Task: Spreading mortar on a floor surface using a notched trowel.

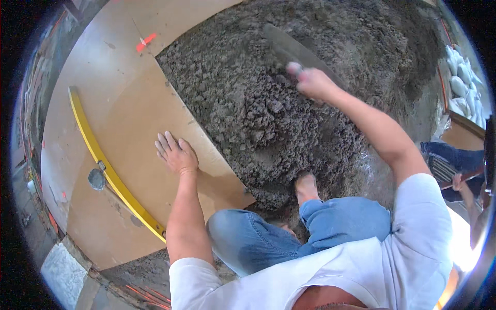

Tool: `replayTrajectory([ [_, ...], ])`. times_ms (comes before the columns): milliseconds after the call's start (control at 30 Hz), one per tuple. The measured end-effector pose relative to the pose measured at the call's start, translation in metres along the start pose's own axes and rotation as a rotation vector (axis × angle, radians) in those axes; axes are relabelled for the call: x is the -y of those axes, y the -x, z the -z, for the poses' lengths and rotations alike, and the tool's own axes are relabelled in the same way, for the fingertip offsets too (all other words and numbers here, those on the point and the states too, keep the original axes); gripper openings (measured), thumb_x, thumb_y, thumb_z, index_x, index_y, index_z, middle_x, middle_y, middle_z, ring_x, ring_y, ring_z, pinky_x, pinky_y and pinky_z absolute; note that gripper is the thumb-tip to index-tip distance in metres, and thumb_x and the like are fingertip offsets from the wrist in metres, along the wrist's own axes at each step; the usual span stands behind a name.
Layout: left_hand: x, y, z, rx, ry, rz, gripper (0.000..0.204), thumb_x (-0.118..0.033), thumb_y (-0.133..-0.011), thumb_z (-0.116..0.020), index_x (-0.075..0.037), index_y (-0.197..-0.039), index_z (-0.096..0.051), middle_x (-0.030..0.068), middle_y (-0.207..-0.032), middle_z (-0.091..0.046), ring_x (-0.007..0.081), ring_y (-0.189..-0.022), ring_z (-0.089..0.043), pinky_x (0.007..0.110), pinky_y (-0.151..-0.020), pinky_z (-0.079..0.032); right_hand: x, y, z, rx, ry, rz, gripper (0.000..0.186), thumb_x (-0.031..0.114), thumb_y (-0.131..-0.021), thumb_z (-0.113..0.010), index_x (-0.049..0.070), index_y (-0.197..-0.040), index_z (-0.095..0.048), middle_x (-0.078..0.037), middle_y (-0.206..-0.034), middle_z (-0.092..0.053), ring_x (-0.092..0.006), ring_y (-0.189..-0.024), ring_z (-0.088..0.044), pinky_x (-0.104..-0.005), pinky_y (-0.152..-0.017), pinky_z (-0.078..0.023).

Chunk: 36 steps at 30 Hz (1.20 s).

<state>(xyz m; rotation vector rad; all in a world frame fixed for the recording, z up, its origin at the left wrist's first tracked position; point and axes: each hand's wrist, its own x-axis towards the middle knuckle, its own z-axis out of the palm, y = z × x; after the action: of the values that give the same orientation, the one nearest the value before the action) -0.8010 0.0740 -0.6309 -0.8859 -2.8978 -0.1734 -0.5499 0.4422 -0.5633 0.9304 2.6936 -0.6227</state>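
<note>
My left hand [177,153] lies flat with fingers spread on a large tan tile [132,121], near its right edge. In my right hand [319,85] is the handle of a trowel [297,47]. Its long grey blade is over the bed of damp, crumbly grey mortar [266,116], right of the tile; whether it touches the mortar I cannot tell. A yellow spirit level [109,168] rests on the tile to the left of my left hand. Beside the level is the round grey head of a mallet [96,179], its handle partly hidden by the level.
Another tile [178,15] adjoins at the top, with a red spacer clip [146,42] at the joint. My bare foot [307,187] stands in the mortar. White bags [465,82] are piled at the far right, and a co-worker's hand [458,182] grips a handle below them.
</note>
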Motion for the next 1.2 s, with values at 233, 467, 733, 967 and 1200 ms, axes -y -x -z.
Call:
replayTrajectory([
  [233,0.005,0.005,-0.002,0.003,0.05,0.028,0.052,-0.03,-0.089,-0.045,-0.009,-0.136,-0.041,0.0151,-0.146,-0.032,0.0362,-0.136,-0.024,0.052,-0.11,-0.017,0.064,0.144,-0.02,0.13,-0.484,-0.341,0.02,0.017,-0.07,-0.056,-0.001,-0.077,-0.054,-0.019,-0.071,-0.058,-0.0326,-0.07,-0.058,-0.0405,-0.066,-0.046],
  [467,0.005,0.009,-0.004,0.027,0.013,0.013,0.054,-0.036,-0.09,-0.042,-0.012,-0.138,-0.039,0.0121,-0.147,-0.029,0.035,-0.137,-0.022,0.051,-0.111,-0.015,0.122,0.11,-0.054,0.195,-0.619,-0.194,0.023,0.017,-0.07,-0.057,-0.004,-0.08,-0.056,-0.022,-0.08,-0.061,-0.0379,-0.076,-0.06,-0.0427,-0.071,-0.047],
  [733,-0.043,0.002,0.01,0.221,0.037,0.152,0.062,-0.037,-0.092,-0.039,-0.003,-0.142,-0.027,0.0176,-0.151,-0.018,0.0339,-0.14,-0.013,0.048,-0.113,-0.007,0.152,0.064,-0.053,0.237,-0.361,0.068,0.028,0.016,-0.071,-0.057,-0.003,-0.091,-0.057,-0.025,-0.088,-0.062,-0.0412,-0.083,-0.06,-0.0485,-0.075,-0.048],
  [967,-0.098,0.045,0.017,0.147,0.73,-0.335,0.063,-0.025,-0.089,-0.051,0.005,-0.139,-0.026,0.0268,-0.145,-0.025,0.0391,-0.136,-0.021,0.043,-0.113,-0.015,0.122,0.067,-0.006,-0.057,-0.425,0.04,0.025,0.019,-0.072,-0.057,-0.001,-0.086,-0.054,-0.025,-0.08,-0.061,-0.0419,-0.081,-0.059,-0.0476,-0.074,-0.047],
  [1200,0.036,0.039,0.01,-0.04,0.232,-0.013,0.052,-0.022,-0.089,-0.048,-0.002,-0.136,-0.037,0.0213,-0.143,-0.032,0.0382,-0.133,-0.028,0.045,-0.11,-0.023,0.132,0.107,-0.054,0.331,-0.32,0.116,0.021,0.015,-0.071,-0.056,0.0,-0.085,-0.055,-0.024,-0.083,-0.062,-0.0416,-0.082,-0.06,-0.0494,-0.075,-0.048],
])
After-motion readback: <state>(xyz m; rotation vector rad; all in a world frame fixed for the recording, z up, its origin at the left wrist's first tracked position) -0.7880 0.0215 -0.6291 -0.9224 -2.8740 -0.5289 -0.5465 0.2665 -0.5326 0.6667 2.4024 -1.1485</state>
